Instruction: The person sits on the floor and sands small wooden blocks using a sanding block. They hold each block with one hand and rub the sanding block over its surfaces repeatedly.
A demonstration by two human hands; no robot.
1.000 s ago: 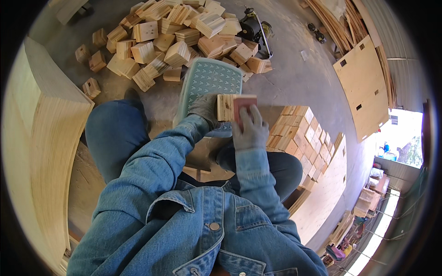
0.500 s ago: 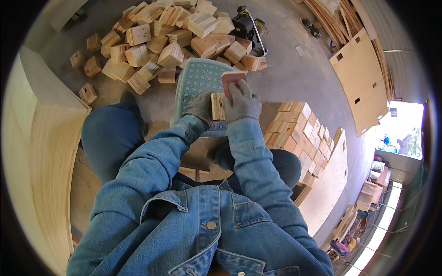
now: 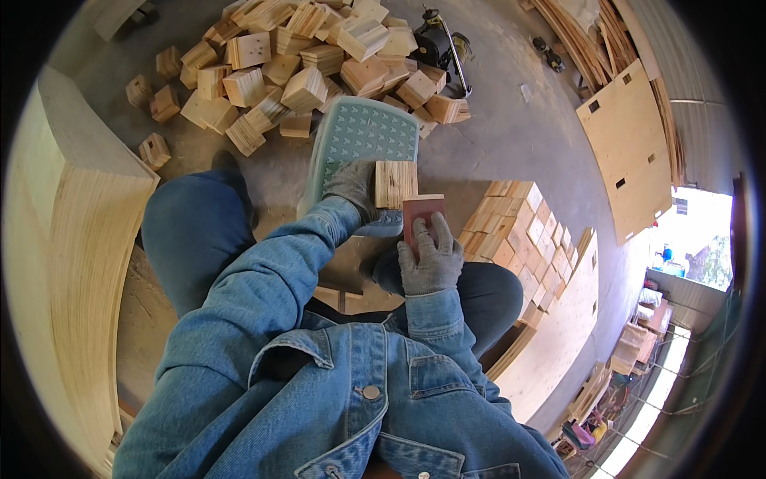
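Observation:
My gloved left hand (image 3: 352, 190) grips a layered wooden block (image 3: 396, 184) from its left side, over a teal plastic stool (image 3: 369, 132) with a raised pattern on top. In my gloved right hand (image 3: 432, 259) is a sanding block (image 3: 420, 217), a flat piece with a reddish-brown face and a pale wooden edge. Its upper end lies by the lower right corner of the wooden block; whether the two touch I cannot tell. The fingers of my right hand lie over the reddish face.
Beyond the stool lies a loose heap of wooden blocks (image 3: 307, 88), with a black miter saw (image 3: 444, 49) beside it. Neatly stacked blocks (image 3: 523, 231) stand at my right on a plywood sheet (image 3: 558, 339). A large plywood stack (image 3: 92, 239) rises at my left.
My right hand has drawn the sanding block down and toward me, from above the wooden block to its lower right. The wooden block has turned, showing a broader layered face.

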